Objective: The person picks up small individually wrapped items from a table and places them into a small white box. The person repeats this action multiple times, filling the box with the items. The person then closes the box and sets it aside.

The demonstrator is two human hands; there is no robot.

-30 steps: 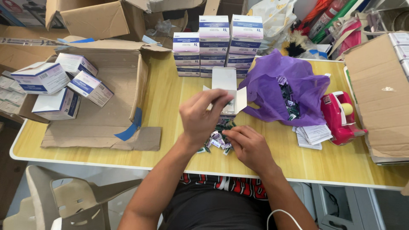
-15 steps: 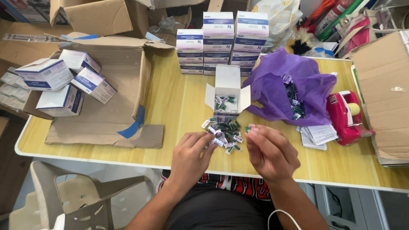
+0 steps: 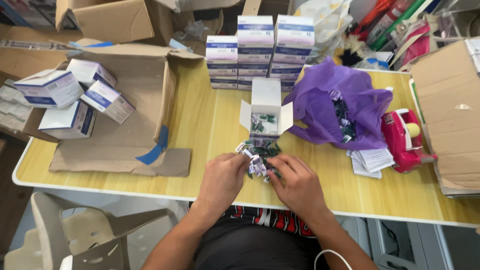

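My left hand [image 3: 222,177] and right hand [image 3: 295,182] cup the little packets [image 3: 259,154] mid-frame, fingers loosely curled. They look light and slippery, best scooped from both sides.

Pile of small sachets [image 3: 259,152]: on the surface [image 3: 210,135], between the left hand [image 3: 223,179] and the right hand [image 3: 296,186], touching both.
Open carton [image 3: 265,107]: just beyond the pile, flaps spread, sachets inside.
Stacked boxes [image 3: 257,50]: behind the carton, at the far edge.
Bag [image 3: 336,102]: beyond and right of the right hand, more sachets in it.
Paper slips [image 3: 371,161]: right of the right hand.
Tape dispenser [image 3: 404,140]: just right of the slips.
Flattened cardboard [image 3: 120,125]: left of the left hand, loose boxes [image 3: 75,97] on and beside it.
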